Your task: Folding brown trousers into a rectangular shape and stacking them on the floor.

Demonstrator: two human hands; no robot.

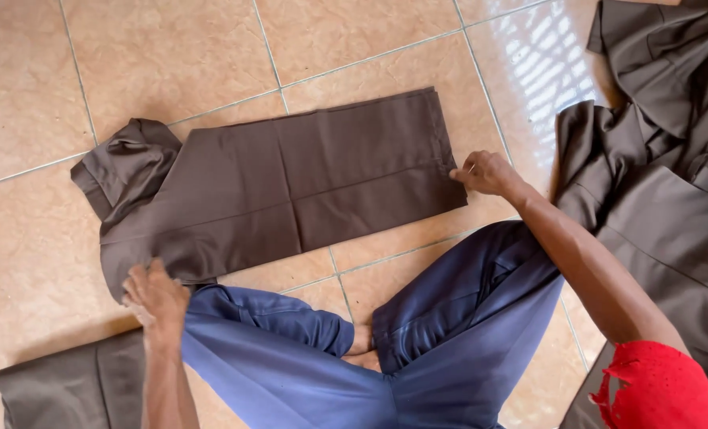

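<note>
Where seated: cross-legged on the tiled floor (36,71), blue trousers (449,318) in the foreground, bare toes showing between the knees.
Garment in hand: brown trousers (290,183), folded leg on leg, lying flat across the tiles straight ahead; waist end to the left, hem end to the right.
Waist end: bunched and partly turned over on itself, not lying as flat as the legs.
Left hand (155,295): pressed down on the near edge of the waist end, fingers spread over the cloth; grip flat and weighing down rather than closed round anything.
Right hand (485,171): at the near corner of the hem end, fingertips pinching the edge of the cloth; grip narrow, holding that corner.
Nearby, right: heap of brown clothing (664,159), loose and rumpled, just beside the right forearm, apart from the hem.
Nearby, lower left: folded brown piece (68,385), lying flat under the left elbow.
Sleeve: red, frayed at the edge, at the right shoulder.
Risk, judged: corner slipping from so light a pinch, letting the two leg layers slide out of line.
Risk, judged: bunched waist trapping a crease if flattened as it lies.
Risk, judged: right forearm brushing the heap and dragging a piece onto the hem.
</note>
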